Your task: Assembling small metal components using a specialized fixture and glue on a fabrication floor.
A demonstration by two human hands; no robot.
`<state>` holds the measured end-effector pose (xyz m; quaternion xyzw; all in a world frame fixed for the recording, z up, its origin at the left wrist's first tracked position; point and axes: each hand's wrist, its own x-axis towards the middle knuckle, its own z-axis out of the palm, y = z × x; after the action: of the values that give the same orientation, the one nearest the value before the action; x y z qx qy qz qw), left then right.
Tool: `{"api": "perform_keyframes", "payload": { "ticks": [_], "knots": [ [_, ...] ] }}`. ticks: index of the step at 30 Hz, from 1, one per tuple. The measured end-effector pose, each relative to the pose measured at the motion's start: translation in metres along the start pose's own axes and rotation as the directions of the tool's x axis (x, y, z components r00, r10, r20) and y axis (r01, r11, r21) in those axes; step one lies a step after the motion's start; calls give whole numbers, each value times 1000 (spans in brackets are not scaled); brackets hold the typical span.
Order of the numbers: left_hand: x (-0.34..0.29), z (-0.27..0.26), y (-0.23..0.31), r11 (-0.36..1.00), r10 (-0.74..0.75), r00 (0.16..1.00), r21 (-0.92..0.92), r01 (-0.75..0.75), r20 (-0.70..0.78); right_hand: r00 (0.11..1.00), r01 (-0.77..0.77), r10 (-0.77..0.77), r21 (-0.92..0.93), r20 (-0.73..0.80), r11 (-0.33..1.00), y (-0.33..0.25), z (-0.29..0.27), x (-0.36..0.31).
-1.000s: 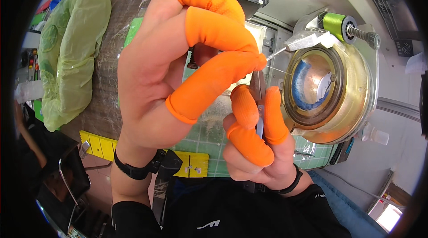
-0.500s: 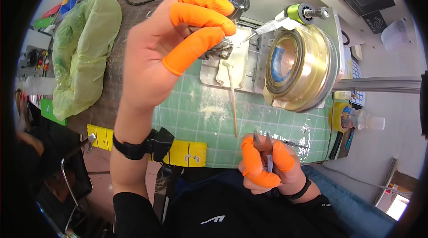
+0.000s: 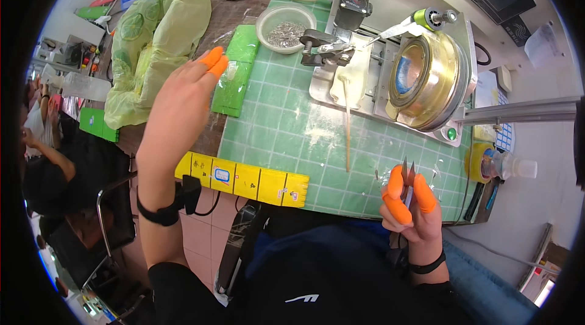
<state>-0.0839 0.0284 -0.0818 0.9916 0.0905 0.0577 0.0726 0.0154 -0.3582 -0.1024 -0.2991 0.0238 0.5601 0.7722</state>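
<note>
My left hand [image 3: 177,102] reaches over the dark tabletop, back of the hand up and fingers stretched out with orange finger cots on the tips. Its thumb is hidden, and I see nothing held. The fingertips are beside a green block [image 3: 234,81] wrapped in clear film and close to a bin lined with a yellow-green bag [image 3: 186,17]. At the mat's near right, my right hand [image 3: 417,218], also in orange finger cots, is closed around tweezers [image 3: 409,192], their two pointed tips upward and slightly apart.
A round bowl of small metal pieces [image 3: 285,31] stands by a machine with a small clamp [image 3: 329,49] and a large brass-coloured ring [image 3: 420,81]. A wooden stick [image 3: 348,133] lies on the green mat [image 3: 280,136]. A yellow strip [image 3: 244,182] lines the near edge; a bottle [image 3: 487,163] stands right.
My left hand has moved away from the clamp, left and down towards the lined bin, its fingers straightening. The bowl and green block are uncovered. My right hand keeps the tweezers, turned more upright.
</note>
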Motion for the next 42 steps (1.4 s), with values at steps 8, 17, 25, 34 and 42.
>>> {"api": "perform_keyframes", "payload": {
  "ticks": [8, 17, 25, 34, 42],
  "knots": [
    [53, 60, -24, 871, 92, 994, 478, -113, 66, 912, 152, -319, -511, -258, 846, -3, 3, 0],
    [56, 28, -38, 984, 59, 993, 171, -40, -105, 673, 145, -690, -867, -268, 478, -19, -18, 0],
    [-27, -120, -16, 924, -200, 980, 335, 184, 14, 733, -187, -680, -953, 26, -238, -37, -34, 1],
    [6, -75, 81, 984, 91, 984, -141, -113, -152, 828, 105, -495, -940, 264, -326, -18, 23, 15],
    [28, -74, 78, 900, 328, 833, -122, -419, -445, 865, 407, -262, -903, 429, -133, 7, 59, 45]
  ]
}}
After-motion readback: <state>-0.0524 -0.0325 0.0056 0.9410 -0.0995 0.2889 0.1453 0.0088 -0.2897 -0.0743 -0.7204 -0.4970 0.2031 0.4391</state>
